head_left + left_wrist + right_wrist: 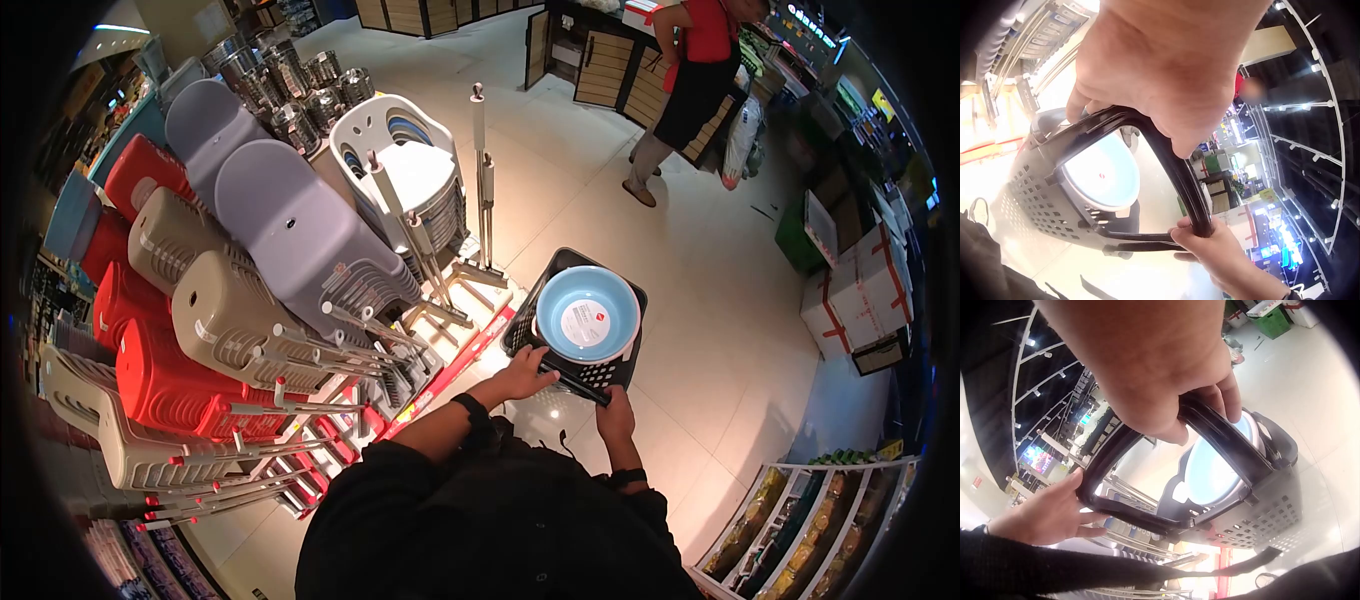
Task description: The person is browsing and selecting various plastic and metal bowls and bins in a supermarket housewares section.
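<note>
A black basket (636,362) with perforated sides holds a light blue round basin (588,312) with a white label inside. The black handle (578,386) stands on the side nearest the body. My left hand (522,375) holds the handle's left corner between thumb and fingers. At its right corner, my right hand (616,415) grips it, with the fingers curled round the bar in the right wrist view. The basin (1104,175) also shows through the handle loop (1175,169) in the left wrist view, tilted with the basket (1041,200).
Stacked stools (290,230) and metal-legged racks stand at the left, with white chairs (400,150) beyond. A person in a red top and black apron (695,95) stands at upper right. Boxes (865,290) sit at the right; a shelf of packets (800,525) is at lower right.
</note>
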Demonstrator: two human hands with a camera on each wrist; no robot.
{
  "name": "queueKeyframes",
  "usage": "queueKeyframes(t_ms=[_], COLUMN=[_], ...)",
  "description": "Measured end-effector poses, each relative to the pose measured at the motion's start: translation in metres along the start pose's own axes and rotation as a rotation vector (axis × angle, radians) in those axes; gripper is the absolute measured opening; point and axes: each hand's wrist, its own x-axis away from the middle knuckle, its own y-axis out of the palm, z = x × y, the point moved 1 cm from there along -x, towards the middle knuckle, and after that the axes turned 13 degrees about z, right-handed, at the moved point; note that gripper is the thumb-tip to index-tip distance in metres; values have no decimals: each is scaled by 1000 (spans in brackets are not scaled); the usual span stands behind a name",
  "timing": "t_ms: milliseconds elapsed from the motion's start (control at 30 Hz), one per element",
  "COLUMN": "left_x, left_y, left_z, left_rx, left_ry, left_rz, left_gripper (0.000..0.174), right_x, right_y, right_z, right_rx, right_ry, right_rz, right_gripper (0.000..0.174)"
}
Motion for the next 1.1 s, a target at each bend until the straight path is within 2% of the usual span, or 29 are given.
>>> queueKeyframes(t_ms=[267, 333, 467, 533, 633, 833, 967, 1100], left_x=[-49, -62, -79, -86, -98, -117, -125, -120], left_y=[9, 10, 9, 12, 12, 5, 4, -4], left_z=[14, 14, 21, 23, 27, 41, 46, 48], left_rx=[-62, -60, -72, -43, -64, -22, 23, 96], left_ry=[44, 50, 46, 98, 59, 8, -20, -37], left_rz=[-62, -22, -35, 23, 10, 25, 99, 200], left_gripper=[84, 83, 82, 81, 81, 81, 82, 79], right_x=[-46, -59, -77, -85, -100, -134, -159, -178], right_y=[7, 6, 5, 5, 7, 3, -2, -19], right_z=[15, 13, 11, 14, 18, 21, 21, 12], right_rx=[1, -5, 11, 3, -7, -14, -5, 0], right_ry=[21, -21, 24, 15, -15, -47, -109, -254], right_rz=[85, 101, 85, 113, 109, -3, -110, -283], right_gripper=[25, 23, 22, 23, 25, 28, 32, 45])
